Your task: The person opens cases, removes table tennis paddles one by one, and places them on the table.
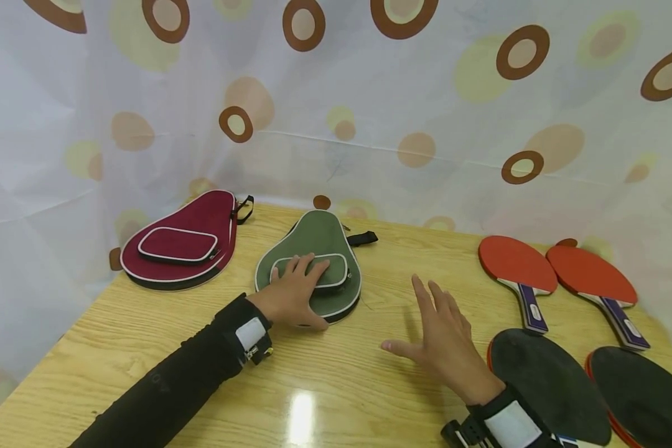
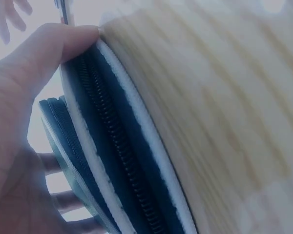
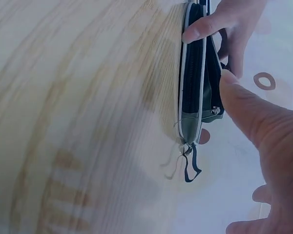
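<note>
A green table-tennis bat case [image 1: 319, 230] with white piping and a zipped front pocket lies flat on the wooden table. My left hand [image 1: 294, 295] rests on it, fingers spread over the pocket. In the left wrist view the left thumb [image 2: 73, 41] touches the case's side edge beside the black zip [image 2: 112, 131]. That zip looks closed along the part in sight. Right of the case, my right hand [image 1: 445, 336] hovers above the table with its fingers spread, holding nothing. From the right wrist view, its thumb [image 3: 254, 112] appears in front of the case.
To the left lies a dark red bat case [image 1: 201, 214] with a black strap. Two red-faced bats [image 1: 512, 261] [image 1: 590, 274] lie at the right, with two black-faced bats [image 1: 543, 373] [image 1: 644, 392] nearer. A patterned curtain [image 1: 358, 87] hangs behind the table [image 1: 213, 398].
</note>
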The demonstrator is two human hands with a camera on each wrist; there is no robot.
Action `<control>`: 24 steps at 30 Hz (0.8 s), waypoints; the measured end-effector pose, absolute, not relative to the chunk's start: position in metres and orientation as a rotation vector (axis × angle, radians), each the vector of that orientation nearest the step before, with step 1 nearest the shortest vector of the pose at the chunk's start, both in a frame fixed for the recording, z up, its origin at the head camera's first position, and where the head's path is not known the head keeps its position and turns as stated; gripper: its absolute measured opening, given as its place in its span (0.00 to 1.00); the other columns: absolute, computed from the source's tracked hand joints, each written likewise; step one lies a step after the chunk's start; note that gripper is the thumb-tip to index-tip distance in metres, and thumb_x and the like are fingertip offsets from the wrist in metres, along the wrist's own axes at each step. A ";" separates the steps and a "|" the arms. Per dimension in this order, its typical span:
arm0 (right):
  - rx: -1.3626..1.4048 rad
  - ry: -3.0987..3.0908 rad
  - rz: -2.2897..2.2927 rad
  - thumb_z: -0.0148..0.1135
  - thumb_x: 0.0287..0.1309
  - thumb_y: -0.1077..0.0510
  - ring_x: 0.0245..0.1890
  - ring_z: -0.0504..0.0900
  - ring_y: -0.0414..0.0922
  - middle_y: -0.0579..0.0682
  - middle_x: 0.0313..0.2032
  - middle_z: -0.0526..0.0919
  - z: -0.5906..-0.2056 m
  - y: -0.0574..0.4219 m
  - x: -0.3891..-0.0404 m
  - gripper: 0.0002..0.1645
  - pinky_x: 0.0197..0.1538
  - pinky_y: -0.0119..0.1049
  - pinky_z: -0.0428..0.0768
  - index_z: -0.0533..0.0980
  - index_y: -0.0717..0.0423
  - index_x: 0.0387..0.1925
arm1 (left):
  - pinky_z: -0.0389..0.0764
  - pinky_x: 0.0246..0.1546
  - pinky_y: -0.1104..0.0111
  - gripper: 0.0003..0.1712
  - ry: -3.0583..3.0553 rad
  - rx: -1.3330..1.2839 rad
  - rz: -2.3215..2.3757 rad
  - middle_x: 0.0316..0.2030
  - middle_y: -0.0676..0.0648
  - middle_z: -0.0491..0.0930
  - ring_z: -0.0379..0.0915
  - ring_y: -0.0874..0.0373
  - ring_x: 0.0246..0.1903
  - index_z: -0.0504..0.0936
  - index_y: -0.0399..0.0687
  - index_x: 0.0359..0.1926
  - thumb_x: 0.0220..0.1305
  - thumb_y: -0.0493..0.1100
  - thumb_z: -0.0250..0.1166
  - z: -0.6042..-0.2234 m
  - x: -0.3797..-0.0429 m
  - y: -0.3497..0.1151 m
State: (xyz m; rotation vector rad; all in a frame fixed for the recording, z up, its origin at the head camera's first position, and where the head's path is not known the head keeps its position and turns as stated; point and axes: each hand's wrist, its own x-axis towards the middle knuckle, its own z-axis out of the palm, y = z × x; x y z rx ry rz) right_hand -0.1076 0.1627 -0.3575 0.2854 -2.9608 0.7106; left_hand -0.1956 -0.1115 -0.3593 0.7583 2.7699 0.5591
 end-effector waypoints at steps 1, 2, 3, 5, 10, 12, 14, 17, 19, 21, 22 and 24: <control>0.281 -2.964 0.718 0.79 0.45 0.37 0.71 0.50 0.76 0.74 0.73 0.51 -0.358 0.163 -0.108 0.71 0.60 0.79 0.53 0.48 0.56 0.79 | 0.47 0.65 0.28 0.64 2.770 0.753 0.558 0.77 0.33 0.43 0.38 0.30 0.75 0.50 0.47 0.79 0.50 0.58 0.78 -0.359 -0.197 -0.113; 0.277 -2.966 0.727 0.79 0.46 0.37 0.71 0.50 0.76 0.74 0.73 0.51 -0.358 0.163 -0.108 0.70 0.61 0.79 0.53 0.48 0.56 0.79 | 0.47 0.65 0.28 0.64 2.772 0.746 0.558 0.77 0.33 0.43 0.38 0.30 0.75 0.50 0.47 0.79 0.51 0.58 0.78 -0.359 -0.198 -0.115; 0.275 -2.970 0.731 0.79 0.46 0.37 0.71 0.50 0.76 0.74 0.73 0.51 -0.358 0.163 -0.108 0.70 0.61 0.79 0.52 0.48 0.56 0.79 | 0.47 0.65 0.28 0.64 2.776 0.740 0.560 0.77 0.33 0.43 0.38 0.30 0.75 0.50 0.47 0.79 0.51 0.58 0.78 -0.359 -0.199 -0.117; 0.271 -2.975 0.743 0.79 0.47 0.38 0.71 0.49 0.77 0.74 0.73 0.51 -0.359 0.162 -0.107 0.70 0.61 0.78 0.52 0.48 0.56 0.79 | 0.47 0.65 0.28 0.64 2.782 0.726 0.559 0.77 0.33 0.43 0.38 0.29 0.75 0.50 0.47 0.79 0.51 0.58 0.78 -0.359 -0.201 -0.120; 0.283 -2.981 0.751 0.78 0.48 0.39 0.71 0.50 0.77 0.76 0.72 0.52 -0.359 0.161 -0.106 0.68 0.61 0.79 0.52 0.49 0.59 0.79 | 0.46 0.65 0.29 0.64 2.788 0.699 0.556 0.77 0.33 0.42 0.37 0.30 0.75 0.50 0.47 0.79 0.51 0.58 0.78 -0.361 -0.206 -0.130; 0.290 -2.982 0.748 0.78 0.49 0.40 0.71 0.50 0.77 0.76 0.72 0.52 -0.360 0.161 -0.106 0.67 0.60 0.79 0.53 0.49 0.60 0.78 | 0.46 0.66 0.29 0.64 2.790 0.689 0.556 0.77 0.33 0.42 0.37 0.30 0.75 0.50 0.47 0.79 0.51 0.58 0.78 -0.361 -0.208 -0.134; 0.295 -2.987 0.746 0.78 0.49 0.40 0.70 0.51 0.77 0.76 0.72 0.52 -0.360 0.161 -0.105 0.67 0.59 0.80 0.54 0.50 0.61 0.78 | 0.46 0.66 0.29 0.64 2.794 0.682 0.557 0.77 0.32 0.42 0.36 0.29 0.75 0.49 0.46 0.79 0.52 0.58 0.77 -0.361 -0.209 -0.138; 0.293 -3.004 0.762 0.76 0.51 0.39 0.71 0.51 0.77 0.76 0.72 0.51 -0.360 0.161 -0.104 0.66 0.58 0.80 0.54 0.49 0.60 0.78 | 0.45 0.66 0.29 0.63 2.795 0.675 0.562 0.77 0.32 0.41 0.36 0.29 0.75 0.49 0.45 0.79 0.53 0.57 0.77 -0.360 -0.210 -0.145; 0.292 -3.017 0.774 0.75 0.52 0.38 0.71 0.50 0.77 0.76 0.73 0.51 -0.360 0.161 -0.104 0.66 0.58 0.80 0.55 0.49 0.60 0.79 | 0.46 0.66 0.29 0.63 2.802 0.677 0.564 0.77 0.32 0.42 0.37 0.29 0.75 0.49 0.45 0.79 0.53 0.57 0.77 -0.360 -0.211 -0.149; 0.294 -3.030 0.779 0.74 0.53 0.37 0.71 0.50 0.76 0.75 0.73 0.50 -0.360 0.161 -0.103 0.66 0.57 0.80 0.55 0.49 0.59 0.79 | 0.46 0.65 0.28 0.63 2.813 0.679 0.562 0.77 0.32 0.43 0.38 0.29 0.75 0.50 0.45 0.79 0.52 0.57 0.77 -0.360 -0.213 -0.153; 0.299 -3.031 0.783 0.74 0.53 0.37 0.71 0.50 0.76 0.75 0.73 0.50 -0.360 0.161 -0.103 0.65 0.57 0.80 0.55 0.49 0.59 0.79 | 0.47 0.65 0.28 0.63 2.820 0.678 0.561 0.77 0.31 0.43 0.39 0.29 0.75 0.50 0.45 0.79 0.52 0.57 0.78 -0.360 -0.213 -0.156; 0.314 -3.027 0.794 0.74 0.53 0.37 0.71 0.50 0.77 0.75 0.73 0.50 -0.360 0.160 -0.103 0.65 0.58 0.80 0.55 0.49 0.59 0.79 | 0.47 0.65 0.28 0.63 2.833 0.678 0.561 0.76 0.31 0.44 0.40 0.29 0.74 0.51 0.44 0.79 0.51 0.57 0.78 -0.361 -0.214 -0.160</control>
